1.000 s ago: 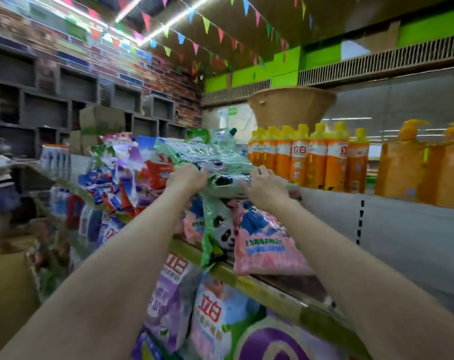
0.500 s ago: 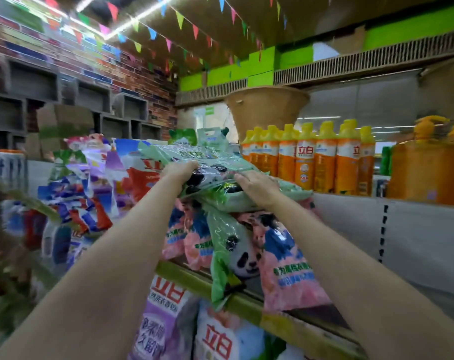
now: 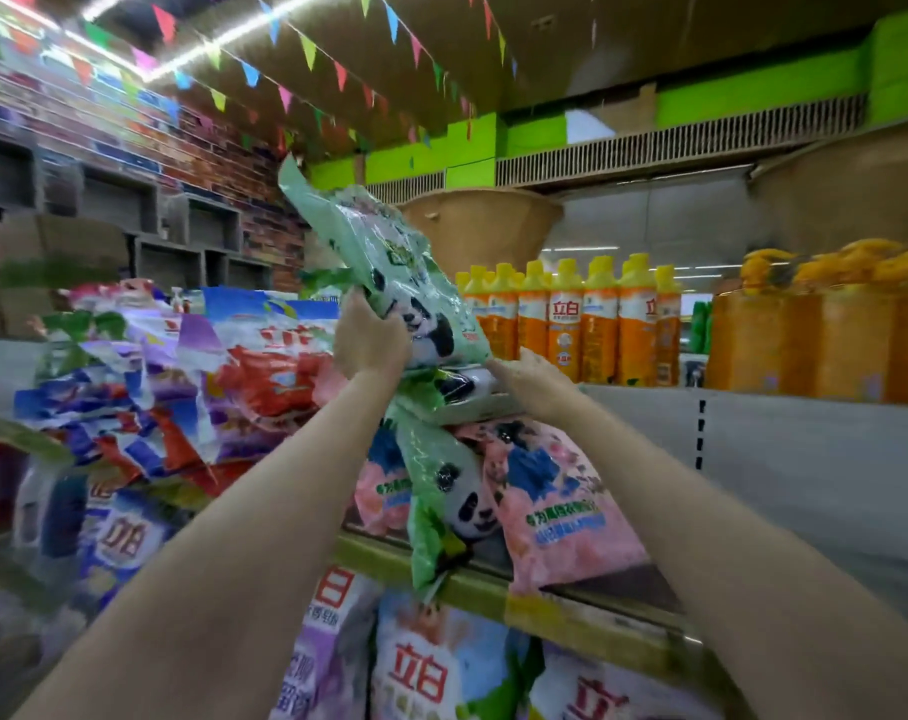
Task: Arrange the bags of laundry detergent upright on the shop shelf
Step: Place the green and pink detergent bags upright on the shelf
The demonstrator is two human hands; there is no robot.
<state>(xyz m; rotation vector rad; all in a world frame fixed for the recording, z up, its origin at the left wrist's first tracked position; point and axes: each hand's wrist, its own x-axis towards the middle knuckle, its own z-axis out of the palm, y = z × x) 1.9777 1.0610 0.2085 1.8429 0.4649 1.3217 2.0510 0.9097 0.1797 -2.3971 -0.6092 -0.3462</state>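
My left hand [image 3: 371, 340] grips the lower edge of a green panda detergent bag [image 3: 384, 262], which is raised and tilted up to the left above the pile. My right hand [image 3: 532, 381] rests with its fingers on a second green panda bag [image 3: 452, 394] lying flat on top of the stack. Beneath it a third green panda bag [image 3: 449, 506] and a pink bag [image 3: 556, 506] lean over the yellow-green front edge of the shelf [image 3: 561, 610]. Another pink bag [image 3: 384, 498] sits behind my left arm.
A jumbled heap of red, blue and purple bags [image 3: 182, 387] fills the shelf to the left. Orange bottles with yellow caps [image 3: 571, 324] stand on the top ledge behind, with bigger orange pump bottles [image 3: 826, 335] to the right. More bags [image 3: 431, 672] stand on the shelf below.
My left hand has lifted the top green panda bag off the pile and swung it up toward upright. My right hand has stayed on the flat bag underneath.
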